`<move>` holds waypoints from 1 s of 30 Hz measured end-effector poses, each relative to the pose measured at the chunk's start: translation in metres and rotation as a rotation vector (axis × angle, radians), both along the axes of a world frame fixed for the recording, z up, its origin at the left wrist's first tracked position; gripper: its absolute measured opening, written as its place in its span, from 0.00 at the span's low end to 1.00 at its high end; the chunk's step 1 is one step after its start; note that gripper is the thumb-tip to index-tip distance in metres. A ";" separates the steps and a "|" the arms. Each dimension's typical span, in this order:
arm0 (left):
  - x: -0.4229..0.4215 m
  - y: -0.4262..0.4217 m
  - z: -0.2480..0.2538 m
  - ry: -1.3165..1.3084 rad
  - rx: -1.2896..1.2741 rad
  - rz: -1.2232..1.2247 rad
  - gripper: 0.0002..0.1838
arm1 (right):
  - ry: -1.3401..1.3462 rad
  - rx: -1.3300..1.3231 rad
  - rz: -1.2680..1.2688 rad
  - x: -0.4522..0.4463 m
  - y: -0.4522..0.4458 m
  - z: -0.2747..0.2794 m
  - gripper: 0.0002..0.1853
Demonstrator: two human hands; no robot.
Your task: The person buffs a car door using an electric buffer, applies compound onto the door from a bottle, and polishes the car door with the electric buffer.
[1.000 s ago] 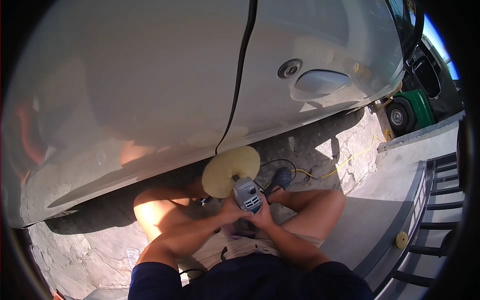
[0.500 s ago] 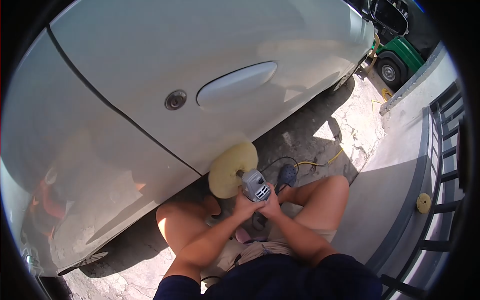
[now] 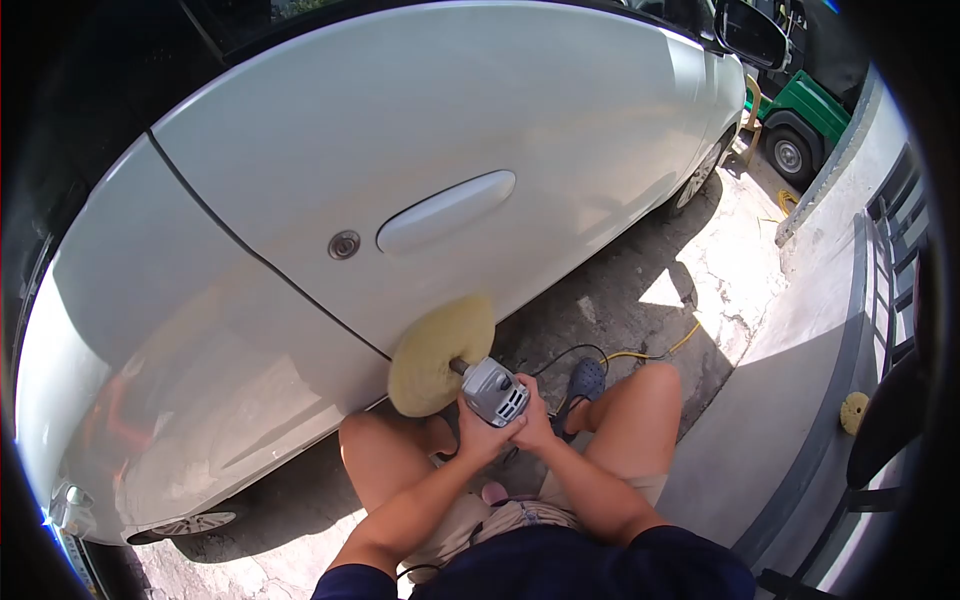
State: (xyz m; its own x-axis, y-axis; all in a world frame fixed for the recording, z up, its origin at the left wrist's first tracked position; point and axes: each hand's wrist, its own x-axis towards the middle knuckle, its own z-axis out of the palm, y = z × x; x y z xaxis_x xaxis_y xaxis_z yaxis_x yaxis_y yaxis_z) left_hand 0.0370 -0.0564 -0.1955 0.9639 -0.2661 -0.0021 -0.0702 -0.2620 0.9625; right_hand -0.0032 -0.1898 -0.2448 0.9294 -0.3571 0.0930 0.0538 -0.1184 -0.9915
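Both hands hold a grey power polisher (image 3: pixel 493 390) above my lap. My left hand (image 3: pixel 483 430) wraps its left side, and my right hand (image 3: pixel 535 412) closes round its right side. A large pale-yellow buffing pad (image 3: pixel 435 360) sits on the tool's spindle, tilted towards the lower part of a white car door (image 3: pixel 560 110). The pad's upper edge overlaps the panel; whether it touches along its whole face I cannot tell. Above the pad are the door handle (image 3: pixel 447 212) and a round key lock (image 3: pixel 344 245). My fingers are partly hidden behind the tool body.
A black and yellow cord (image 3: pixel 650 356) runs along the concrete beside my clog (image 3: pixel 587 380). To the right rises a grey wall with a metal railing and a small yellow disc (image 3: pixel 854 413). A green vehicle (image 3: pixel 808 108) stands at the upper right, beyond the side mirror (image 3: pixel 750 35).
My view has drawn back and tilted up, so the window edge and more of the car show. The polisher appears slightly further left and lower in view, still in both hands.
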 end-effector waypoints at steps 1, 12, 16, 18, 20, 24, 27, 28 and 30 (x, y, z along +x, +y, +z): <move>0.001 0.009 0.007 -0.042 -0.047 -0.003 0.59 | -0.030 -0.020 0.017 0.003 0.008 0.015 0.52; 0.031 -0.025 0.096 0.009 0.032 -0.187 0.60 | -0.063 -0.006 -0.229 0.009 -0.010 0.091 0.53; 0.049 -0.089 0.125 0.047 0.182 -0.282 0.60 | -0.106 0.068 -0.402 0.023 -0.052 0.081 0.51; 0.057 -0.114 0.138 0.014 0.221 -0.325 0.60 | -0.103 0.062 -0.460 0.030 -0.071 0.087 0.50; 0.060 -0.127 0.137 -0.055 0.177 -0.312 0.60 | -0.128 0.079 -0.466 0.033 -0.084 0.086 0.49; 0.052 -0.117 0.136 -0.041 0.145 -0.304 0.62 | -0.109 0.029 -0.420 0.022 -0.080 0.102 0.49; 0.037 -0.085 0.133 0.000 0.157 -0.236 0.64 | -0.132 0.040 -0.307 0.012 -0.063 0.092 0.51; 0.030 -0.070 0.130 0.016 0.162 -0.203 0.64 | -0.120 0.034 -0.264 0.007 -0.051 0.098 0.52; 0.016 -0.037 0.109 -0.032 0.027 -0.143 0.63 | -0.083 0.029 -0.184 0.002 -0.026 0.104 0.54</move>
State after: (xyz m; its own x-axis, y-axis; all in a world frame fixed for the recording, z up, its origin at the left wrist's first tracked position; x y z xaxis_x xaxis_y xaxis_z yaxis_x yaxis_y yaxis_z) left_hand 0.0529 -0.0931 -0.0865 0.9160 -0.4007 0.0192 -0.1392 -0.2728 0.9519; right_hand -0.0014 -0.2157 -0.1412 0.8381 -0.5235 0.1537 0.1153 -0.1055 -0.9877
